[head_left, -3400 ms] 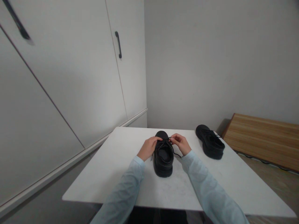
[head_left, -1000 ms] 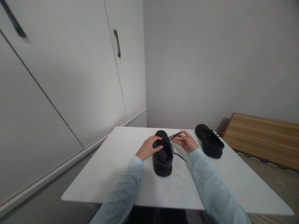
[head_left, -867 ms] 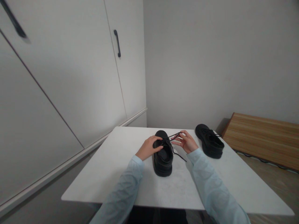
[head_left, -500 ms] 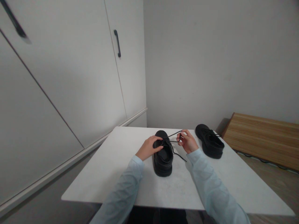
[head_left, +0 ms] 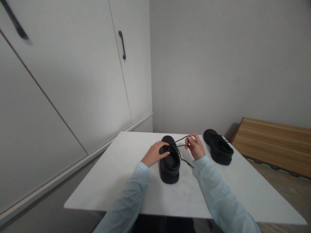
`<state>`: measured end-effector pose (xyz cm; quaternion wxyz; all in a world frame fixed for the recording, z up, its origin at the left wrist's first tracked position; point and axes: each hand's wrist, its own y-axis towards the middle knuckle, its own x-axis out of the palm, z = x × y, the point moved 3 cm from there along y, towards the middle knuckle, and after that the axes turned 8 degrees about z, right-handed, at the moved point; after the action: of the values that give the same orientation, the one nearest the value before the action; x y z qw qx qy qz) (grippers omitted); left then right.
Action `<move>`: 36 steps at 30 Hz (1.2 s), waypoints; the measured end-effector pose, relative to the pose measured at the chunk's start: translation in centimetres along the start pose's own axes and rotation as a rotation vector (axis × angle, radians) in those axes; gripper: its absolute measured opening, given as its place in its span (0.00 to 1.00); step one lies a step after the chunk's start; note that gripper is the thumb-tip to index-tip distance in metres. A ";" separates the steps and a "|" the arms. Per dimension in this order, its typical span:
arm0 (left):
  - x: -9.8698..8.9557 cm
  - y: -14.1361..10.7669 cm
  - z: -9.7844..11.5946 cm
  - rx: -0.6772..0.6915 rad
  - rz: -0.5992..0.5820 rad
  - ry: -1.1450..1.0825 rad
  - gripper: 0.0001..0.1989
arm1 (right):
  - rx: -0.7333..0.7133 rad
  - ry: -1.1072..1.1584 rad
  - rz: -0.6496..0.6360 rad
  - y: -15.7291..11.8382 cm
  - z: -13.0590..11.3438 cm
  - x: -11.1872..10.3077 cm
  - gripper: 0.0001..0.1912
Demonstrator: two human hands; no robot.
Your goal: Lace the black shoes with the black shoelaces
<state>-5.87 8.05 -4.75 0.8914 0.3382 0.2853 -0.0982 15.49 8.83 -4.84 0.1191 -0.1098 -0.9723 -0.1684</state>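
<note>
My left hand (head_left: pixel 155 153) gripped the shoe (head_left: pixel 169 175), my right hand (head_left: pixel 196 148) its lace (head_left: pixel 182 139). Lace adjustment seemingly needed steady tension next.

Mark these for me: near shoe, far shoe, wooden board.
Near shoe (head_left: pixel 170 169): head view, on its heel end, just behind the opening.
Far shoe (head_left: pixel 215 150): head view, on its left side, beside the opening.
Wooden board (head_left: pixel 274 145): head view, on its broad wood-grained face.

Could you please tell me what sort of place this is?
Perhaps a room in a home: white cabinet doors with dark handles, and a white table bearing two black shoes.
</note>
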 end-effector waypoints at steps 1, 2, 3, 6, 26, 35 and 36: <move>0.0 0.0 0.0 -0.002 0.001 -0.002 0.17 | -0.025 -0.022 0.005 0.0 -0.1 0.0 0.13; 0.0 0.0 0.0 -0.005 0.000 -0.003 0.17 | -0.048 -0.043 0.009 0.0 -0.1 0.0 0.12; 0.0 0.0 0.0 -0.008 -0.002 -0.005 0.17 | -0.067 -0.059 0.013 0.0 -0.1 0.0 0.12; 0.0 0.0 0.0 -0.012 -0.004 -0.004 0.17 | -0.113 -0.091 0.022 0.0 -0.1 0.0 0.11; 0.1 0.1 0.1 0.004 0.004 0.007 0.16 | -0.544 -0.949 0.059 -0.3 -1.2 -0.4 0.05; -0.1 0.2 -0.3 -0.044 0.176 0.077 0.09 | -0.556 -1.005 -0.095 -1.0 -1.3 0.6 0.12; -0.2 0.2 -0.4 -0.040 0.192 0.099 0.08 | -0.546 -0.970 -0.156 -1.0 -1.2 0.9 0.12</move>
<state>-6.11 8.45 -4.74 0.8881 0.3506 0.2970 0.0100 14.64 7.61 -3.85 -0.3873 -0.1295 -0.8420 -0.3526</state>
